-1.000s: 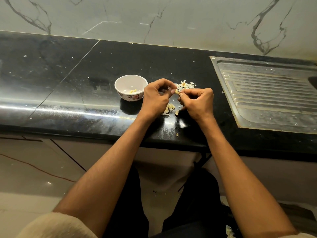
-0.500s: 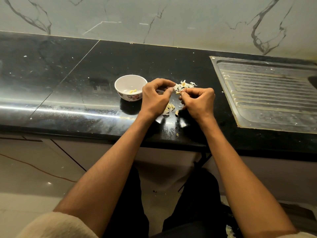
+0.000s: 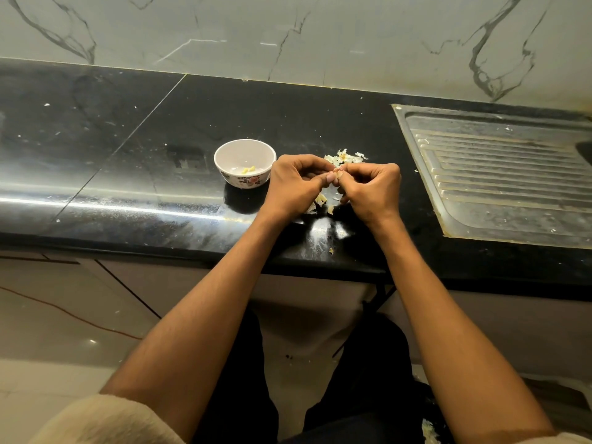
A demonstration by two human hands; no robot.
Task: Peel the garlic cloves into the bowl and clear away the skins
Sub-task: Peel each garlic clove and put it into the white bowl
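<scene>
Pinching one clove between left hand and right hand, fingers curled tight; I fear skin scraps dropping into the bowl.

Dim, warm indoor light is falling across the scene, and the black surface is throwing it back as a long bright streak of glare running along its near edge. A hard white glint is flaring just under the hands, while their shadows are pooling dark beneath the wrists. The bowl is casting a shadow toward the near edge. Focus is holding sharp at the centre; the wide lens is bending the surface's far edge, and the lower corners are softening.
</scene>
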